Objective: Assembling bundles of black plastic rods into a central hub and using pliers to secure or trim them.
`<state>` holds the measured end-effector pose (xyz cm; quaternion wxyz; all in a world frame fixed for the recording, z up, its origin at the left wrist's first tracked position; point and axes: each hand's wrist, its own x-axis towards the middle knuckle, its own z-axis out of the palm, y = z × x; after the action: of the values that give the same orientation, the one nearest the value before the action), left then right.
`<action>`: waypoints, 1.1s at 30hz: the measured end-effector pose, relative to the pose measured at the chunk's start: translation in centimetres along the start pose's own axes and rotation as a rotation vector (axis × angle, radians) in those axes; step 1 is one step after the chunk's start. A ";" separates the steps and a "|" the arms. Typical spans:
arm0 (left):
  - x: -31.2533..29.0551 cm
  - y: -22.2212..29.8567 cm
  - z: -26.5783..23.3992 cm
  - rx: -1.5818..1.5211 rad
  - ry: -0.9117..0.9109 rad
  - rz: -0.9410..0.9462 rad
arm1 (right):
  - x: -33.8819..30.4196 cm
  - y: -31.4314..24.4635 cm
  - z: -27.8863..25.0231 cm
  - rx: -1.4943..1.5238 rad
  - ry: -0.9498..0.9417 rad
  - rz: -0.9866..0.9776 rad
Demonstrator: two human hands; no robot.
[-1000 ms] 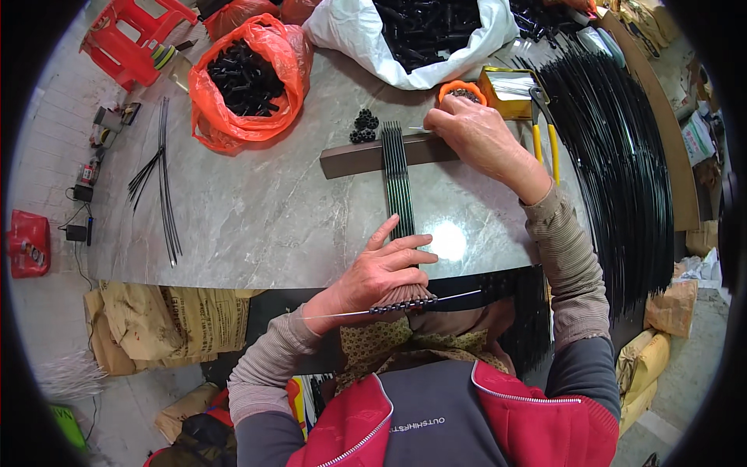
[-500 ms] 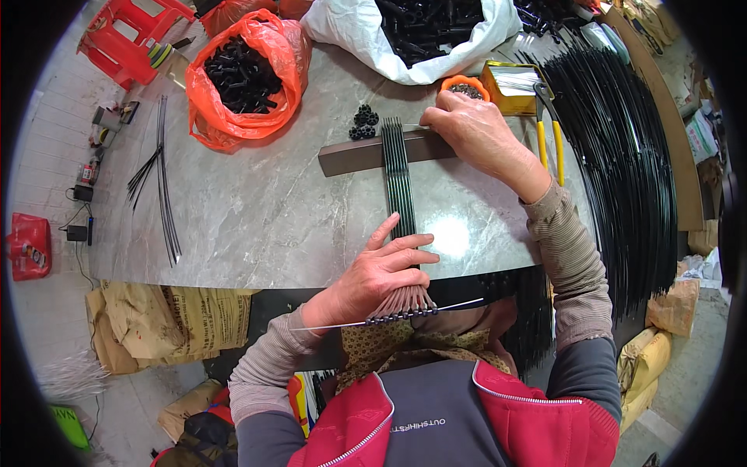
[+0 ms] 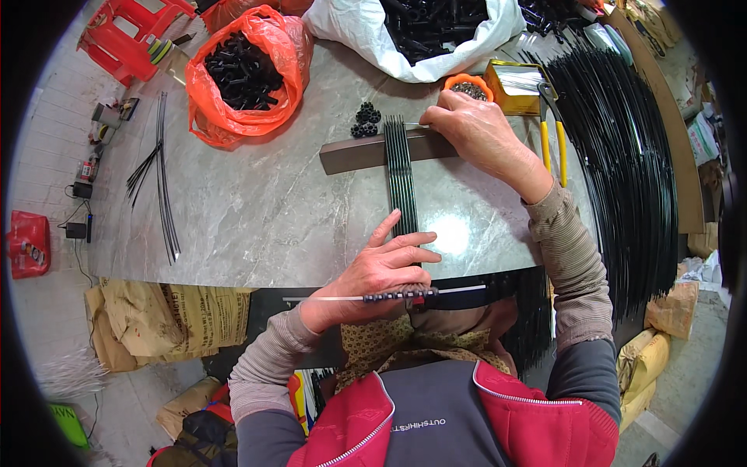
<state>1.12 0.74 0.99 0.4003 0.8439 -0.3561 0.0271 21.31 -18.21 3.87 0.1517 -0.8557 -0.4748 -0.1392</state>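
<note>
Rods (image 3: 401, 180) under left hand (image 3: 380, 268), near right hand (image 3: 489, 138).

Around a clock centred on the shirt, the person is wearing a dark grey top (image 3: 467, 389), which is carrying a short line of pale lettering (image 3: 419, 425) across the chest. A crimson vest (image 3: 545, 424) is hanging open over it, its panels sitting at nine and three o'clock, and whitish zip teeth (image 3: 529, 401) are edging both. Dark grey upper sleeves are showing at nine (image 3: 264, 432) and two o'clock (image 3: 583, 370). Beige-brown, finely striped lower sleeves are wrinkling at ten (image 3: 268, 366) and one o'clock (image 3: 572, 272), their cuffs ending at the bare left hand (image 3: 373, 272) and right hand (image 3: 482, 132). An olive cloth with small dark figures (image 3: 369, 346) is covering part of the lap at eleven o'clock
</note>
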 end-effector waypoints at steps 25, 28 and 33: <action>-0.1 0.0 0.2 0.014 0.030 -0.025 | 0.1 0.4 0.8 0.102 0.041 0.004; -0.1 0.0 0.2 0.023 0.030 -0.020 | 0.1 0.3 0.9 0.078 0.043 0.005; -0.2 -0.1 0.2 0.032 0.019 -0.025 | 0.1 0.1 0.8 0.069 0.039 0.013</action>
<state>1.01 0.76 0.72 0.3904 0.8543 -0.3414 0.0356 21.51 -17.91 3.16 0.1913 -0.8501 -0.4708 -0.1384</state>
